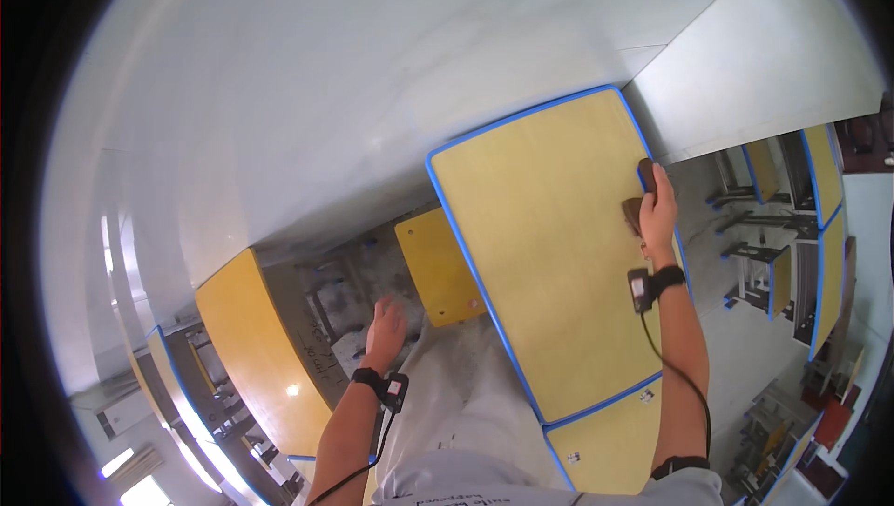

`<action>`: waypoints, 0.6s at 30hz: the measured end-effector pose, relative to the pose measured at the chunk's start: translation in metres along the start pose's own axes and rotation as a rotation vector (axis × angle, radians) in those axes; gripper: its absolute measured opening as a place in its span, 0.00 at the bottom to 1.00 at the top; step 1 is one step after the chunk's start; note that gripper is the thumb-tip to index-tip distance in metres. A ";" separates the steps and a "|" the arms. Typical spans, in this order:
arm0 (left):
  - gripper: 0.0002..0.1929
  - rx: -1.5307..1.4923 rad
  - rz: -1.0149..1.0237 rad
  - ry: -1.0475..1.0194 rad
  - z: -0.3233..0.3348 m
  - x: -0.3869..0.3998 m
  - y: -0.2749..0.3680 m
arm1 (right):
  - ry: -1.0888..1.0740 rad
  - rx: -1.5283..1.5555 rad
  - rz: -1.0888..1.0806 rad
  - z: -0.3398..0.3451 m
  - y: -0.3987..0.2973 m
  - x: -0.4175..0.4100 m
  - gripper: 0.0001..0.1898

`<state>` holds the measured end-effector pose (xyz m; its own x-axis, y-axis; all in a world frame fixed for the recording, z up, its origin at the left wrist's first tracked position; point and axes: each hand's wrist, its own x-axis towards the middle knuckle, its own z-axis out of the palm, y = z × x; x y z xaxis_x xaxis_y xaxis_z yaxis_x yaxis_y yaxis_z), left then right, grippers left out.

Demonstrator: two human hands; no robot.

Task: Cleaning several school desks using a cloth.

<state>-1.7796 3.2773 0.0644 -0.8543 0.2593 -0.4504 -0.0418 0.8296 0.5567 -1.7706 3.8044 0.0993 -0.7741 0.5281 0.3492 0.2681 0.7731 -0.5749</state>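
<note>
My right hand is closed around a brown cloth-like thing, whose ends show on both sides of my fingers. It rests at the right edge of a pale yellow desk top with blue edging. My palm hides most of the brown thing, so its exact kind is unclear. My left hand hangs over the gap left of this desk, holding nothing, its fingers loosely bent and a little apart. Beside it, partly under the desk top, is a yellow chair seat with small round marks near its corners.
A white wall borders the desk's far side. Another yellow desk, with handwriting on its side, stands left. A second blue-edged desk top bearing small stickers adjoins mine. More desks and chairs stand right across the grey floor.
</note>
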 end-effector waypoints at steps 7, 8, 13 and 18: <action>0.11 0.066 -0.063 -0.018 0.004 -0.048 -0.066 | -0.469 0.314 -0.372 0.104 -0.136 -0.082 0.25; 0.10 0.143 -0.016 -0.018 0.006 -0.049 -0.066 | -0.591 0.551 -0.330 0.110 -0.164 -0.101 0.24; 0.09 0.085 -0.021 0.071 -0.015 -0.046 -0.084 | -0.687 0.618 -0.440 0.099 -0.208 -0.121 0.20; 0.09 -0.025 -0.121 0.148 -0.027 -0.044 -0.080 | -0.143 0.337 -0.017 0.055 -0.095 -0.020 0.23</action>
<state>-1.7531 3.1858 0.0587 -0.9092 0.0809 -0.4085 -0.1604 0.8372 0.5229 -1.8119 3.7014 0.1061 -0.8555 0.4433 0.2676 0.0691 0.6098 -0.7895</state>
